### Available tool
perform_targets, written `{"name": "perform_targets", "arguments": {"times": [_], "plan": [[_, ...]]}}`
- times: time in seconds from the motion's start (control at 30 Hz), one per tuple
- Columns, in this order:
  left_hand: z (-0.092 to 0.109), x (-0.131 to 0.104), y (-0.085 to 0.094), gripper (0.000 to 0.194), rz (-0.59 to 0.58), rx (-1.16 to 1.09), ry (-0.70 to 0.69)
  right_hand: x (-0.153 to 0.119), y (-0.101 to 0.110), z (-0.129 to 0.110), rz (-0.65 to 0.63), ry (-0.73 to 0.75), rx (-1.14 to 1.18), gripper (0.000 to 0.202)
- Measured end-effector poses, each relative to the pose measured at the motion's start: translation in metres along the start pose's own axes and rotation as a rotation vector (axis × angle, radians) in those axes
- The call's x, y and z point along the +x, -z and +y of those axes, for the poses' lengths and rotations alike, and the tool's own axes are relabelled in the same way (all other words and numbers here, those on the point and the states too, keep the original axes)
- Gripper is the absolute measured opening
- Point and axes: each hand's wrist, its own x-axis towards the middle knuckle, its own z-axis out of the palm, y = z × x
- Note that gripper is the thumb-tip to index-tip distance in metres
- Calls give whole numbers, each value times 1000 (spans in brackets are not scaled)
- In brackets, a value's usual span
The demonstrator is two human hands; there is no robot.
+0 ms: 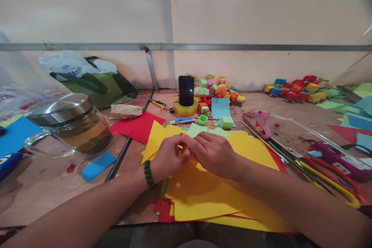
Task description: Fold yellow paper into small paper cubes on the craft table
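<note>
My left hand (169, 154) and my right hand (213, 154) meet at the middle, fingers bent and pressed together over a stack of yellow paper sheets (209, 197). A bright yellow bit shows between the left thumb and fingers, but what the hands pinch is mostly hidden. A bracelet of dark green beads (148, 173) circles my left wrist. Just beyond the fingertips lie pale green paper pieces (193, 128). Farther back are an open green paper box (202, 119) and a closed pale green paper cube (226, 122).
A phone (186, 90) stands in a yellow tape roll (186, 109). Behind are piled paper cubes (220, 92). To the right are a pink glue gun (260, 123), scissors (328, 170) and a purple power strip (338, 159). A glass teapot (87, 135) and green bag (101, 89) stand left.
</note>
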Motion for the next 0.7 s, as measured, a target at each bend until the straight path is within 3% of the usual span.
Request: {"name": "perform_targets", "arguments": {"times": [0.1,0.2,0.33,0.5,0.7], "plan": [[-2,6,1,11,-10,-192,113,-3,-5,3,41,-154,141,44],[-3,10,2,12,7,-329,233,-4,-7,8,66,-341,340,62],[-1,10,1,16,-5,-412,320,-4,-8,13,7,-507,498,77],[0,9,2,14,-19,-286,290,-3,-10,14,-43,-601,542,61],[-1,10,4,14,-72,-205,225,-3,-9,15,-72,-549,548,35]]}}
